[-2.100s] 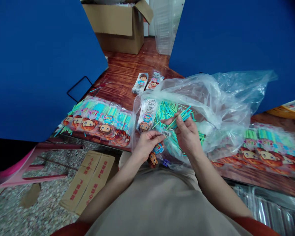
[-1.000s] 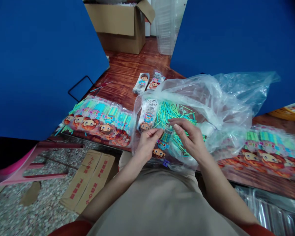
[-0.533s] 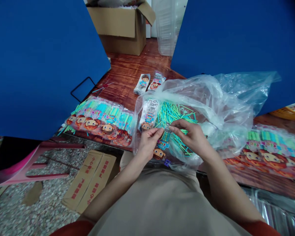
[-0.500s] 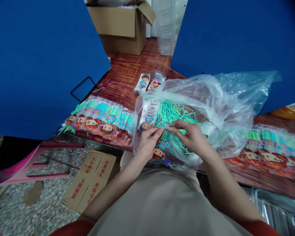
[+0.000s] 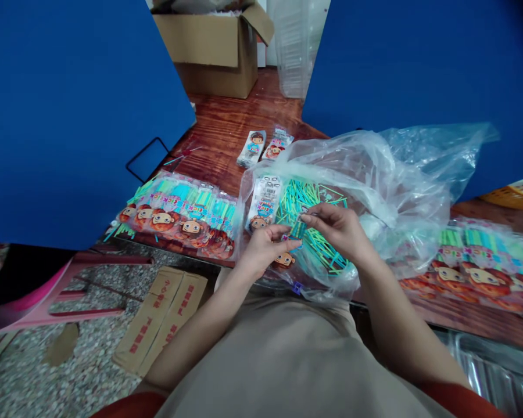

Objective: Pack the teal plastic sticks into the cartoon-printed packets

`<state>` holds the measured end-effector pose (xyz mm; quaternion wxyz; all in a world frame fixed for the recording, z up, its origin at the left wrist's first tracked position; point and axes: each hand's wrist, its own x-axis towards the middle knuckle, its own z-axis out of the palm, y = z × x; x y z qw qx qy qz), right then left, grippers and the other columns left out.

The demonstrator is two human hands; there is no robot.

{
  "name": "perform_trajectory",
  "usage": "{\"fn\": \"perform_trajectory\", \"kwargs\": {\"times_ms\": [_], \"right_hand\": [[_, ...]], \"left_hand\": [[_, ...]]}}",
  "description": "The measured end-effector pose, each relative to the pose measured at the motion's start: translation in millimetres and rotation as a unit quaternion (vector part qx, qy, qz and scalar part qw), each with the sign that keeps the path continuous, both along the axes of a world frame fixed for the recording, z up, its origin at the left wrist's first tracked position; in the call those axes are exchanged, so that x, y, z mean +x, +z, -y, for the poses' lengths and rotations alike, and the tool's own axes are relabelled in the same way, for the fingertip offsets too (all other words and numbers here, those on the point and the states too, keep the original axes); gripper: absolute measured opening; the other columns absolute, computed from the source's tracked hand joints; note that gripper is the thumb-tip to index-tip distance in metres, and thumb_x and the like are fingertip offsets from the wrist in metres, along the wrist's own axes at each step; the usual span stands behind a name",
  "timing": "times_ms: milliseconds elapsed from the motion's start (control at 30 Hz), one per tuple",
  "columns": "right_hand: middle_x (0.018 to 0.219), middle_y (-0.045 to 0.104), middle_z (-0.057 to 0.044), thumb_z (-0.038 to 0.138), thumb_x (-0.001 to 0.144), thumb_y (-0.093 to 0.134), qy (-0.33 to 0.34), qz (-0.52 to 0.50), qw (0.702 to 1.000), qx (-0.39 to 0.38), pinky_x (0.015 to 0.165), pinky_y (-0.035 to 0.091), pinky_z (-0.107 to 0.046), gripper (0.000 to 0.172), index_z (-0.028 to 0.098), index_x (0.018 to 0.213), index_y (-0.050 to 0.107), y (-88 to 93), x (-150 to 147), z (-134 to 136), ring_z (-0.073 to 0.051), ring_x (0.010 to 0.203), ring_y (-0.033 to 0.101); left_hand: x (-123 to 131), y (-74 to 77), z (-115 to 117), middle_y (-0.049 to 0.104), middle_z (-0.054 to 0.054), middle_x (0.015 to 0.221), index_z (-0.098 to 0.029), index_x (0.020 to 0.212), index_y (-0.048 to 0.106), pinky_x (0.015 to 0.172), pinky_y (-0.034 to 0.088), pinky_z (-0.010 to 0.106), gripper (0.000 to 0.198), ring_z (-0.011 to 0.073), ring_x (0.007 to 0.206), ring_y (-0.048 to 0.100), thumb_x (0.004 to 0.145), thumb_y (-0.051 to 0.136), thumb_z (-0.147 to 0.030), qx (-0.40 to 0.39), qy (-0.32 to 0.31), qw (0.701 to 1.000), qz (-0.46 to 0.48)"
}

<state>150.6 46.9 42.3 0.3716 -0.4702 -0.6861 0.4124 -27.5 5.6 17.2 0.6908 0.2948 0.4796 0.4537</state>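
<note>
Both our left hand (image 5: 261, 252) and right hand (image 5: 342, 232) pinched the cartoon-printed stick packet (image 5: 284, 260), which we judged best kept taut.

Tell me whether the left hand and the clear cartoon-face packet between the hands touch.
Touching. The head view shows the left hand with its thumb across the front of the clear cartoon-face packet, the face print showing just below.
</note>
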Motion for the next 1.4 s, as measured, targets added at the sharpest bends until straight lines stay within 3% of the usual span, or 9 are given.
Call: {"fn": "perform_trajectory", "kwargs": {"times_ms": [200,333,433,667,867,1100,1400], "right_hand": [[0.061,0.057,0.004,0.050,0.078,0.076,-0.005,-0.080,0.996,-0.046,0.053,0.040,-0.025,0.034,0.019,0.089,0.067,-6.1,-5,-1,-0.011,0.056,0.052],[0.058,0.044,0.010,0.043,0.068,0.086,0.021,-0.147,0.984,-0.102,0.048,0.035,-0.023,0.060,0.025,0.117,0.057,-11.3,-9,2,-0.009,0.050,0.042],[0.058,0.042,0.011,0.042,0.067,0.087,0.007,-0.169,0.980,-0.107,0.048,0.034,-0.024,0.068,0.028,0.124,0.051,-14.0,-13,4,-0.010,0.050,0.040],[0.055,0.038,0.011,0.048,0.071,0.082,-0.030,-0.155,0.985,-0.069,0.048,0.031,-0.025,0.058,0.024,0.116,0.056,-16.3,-19,8,-0.010,0.050,0.037],[0.062,0.048,0.010,0.044,0.065,0.086,-0.003,-0.189,0.975,-0.113,0.050,0.038,-0.025,0.070,0.026,0.125,0.052,-16.8,-23,9,-0.010,0.051,0.045],[0.054,0.041,0.012,0.038,0.070,0.083,-0.020,-0.161,0.983,-0.085,0.045,0.028,-0.024,0.060,0.023,0.120,0.054,-16.8,-26,9,-0.009,0.046,0.037],[0.056,0.047,0.012,0.045,0.058,0.089,-0.021,-0.199,0.969,-0.146,0.048,0.033,-0.024,0.069,0.023,0.115,0.055,-21.4,-26,7,-0.009,0.047,0.041]], "left_hand": [[-2,-3.5,4,0.068,-0.001,0.067,-0.013,0.074,0.072,0.059,0.044,0.023,0.039,0.0094,0.058,0.057,0.047,0.094,-0.032,-0.012,-0.015,1.000,-0.003],[0,-4.9,5,0.069,0.000,0.068,-0.013,0.076,0.072,0.060,0.046,0.024,0.041,0.0107,0.059,0.058,0.048,0.093,-0.035,-0.016,0.004,1.000,0.014],[1,-8.3,5,0.068,0.000,0.067,-0.014,0.074,0.072,0.062,0.047,0.025,0.039,0.0109,0.059,0.058,0.050,0.093,-0.036,-0.006,0.021,1.000,0.003],[3,-14.7,6,0.070,0.000,0.065,-0.014,0.073,0.074,0.064,0.048,0.026,0.036,0.0121,0.060,0.060,0.050,0.093,-0.032,0.016,0.036,0.999,-0.022],[4,-15.0,5,0.072,0.001,0.068,-0.015,0.074,0.075,0.066,0.048,0.026,0.037,0.0121,0.060,0.061,0.047,0.094,-0.030,0.013,0.081,0.997,-0.001],[2,-14.6,5,0.073,0.002,0.070,-0.015,0.077,0.077,0.070,0.049,0.027,0.036,0.0135,0.065,0.063,0.050,0.093,-0.031,0.012,0.067,0.998,0.006],[-3,-12.7,6,0.071,0.001,0.067,-0.014,0.078,0.076,0.061,0.048,0.025,0.041,0.0119,0.059,0.060,0.047,0.094,-0.034,-0.026,0.052,0.998,-0.014]]}}
